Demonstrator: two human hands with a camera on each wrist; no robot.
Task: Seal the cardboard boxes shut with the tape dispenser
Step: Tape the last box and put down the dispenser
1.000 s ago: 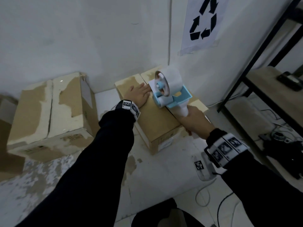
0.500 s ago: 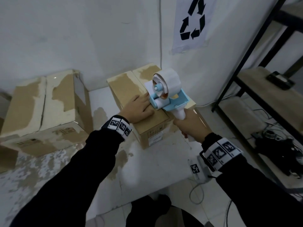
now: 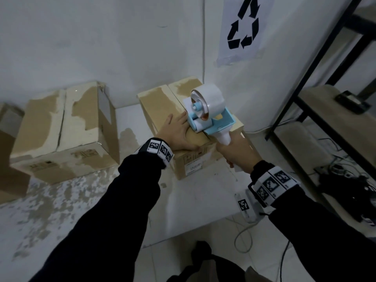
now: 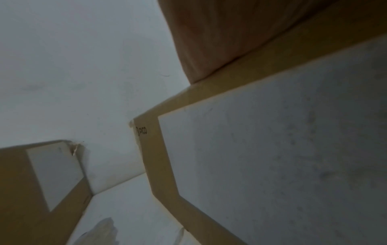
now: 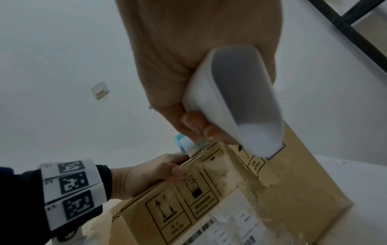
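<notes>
A small cardboard box [image 3: 160, 102] stands on the white floor against the wall, its two top flaps closed along a centre seam. My left hand [image 3: 177, 131] lies flat on the left flap near the front edge, thumb over the front face [image 5: 178, 170]. My right hand [image 3: 238, 153] grips the white handle [image 5: 236, 102] of a blue tape dispenser [image 3: 211, 117] with a white tape roll, whose front end sits on the seam close to the box's near edge. In the left wrist view only the palm [image 4: 220, 38] on the box's side shows.
A larger cardboard box [image 3: 61, 127] with torn patches sits to the left, another box edge [image 3: 8, 159] at far left. A black metal shelf [image 3: 317, 82] with a wooden board stands right, cables [image 3: 345, 176] beneath. A white tagged device [image 3: 245, 206] lies near my right wrist.
The dispenser has travelled along the seam from the far part of the box toward its near edge. My left hand has slid back with it to the front edge.
</notes>
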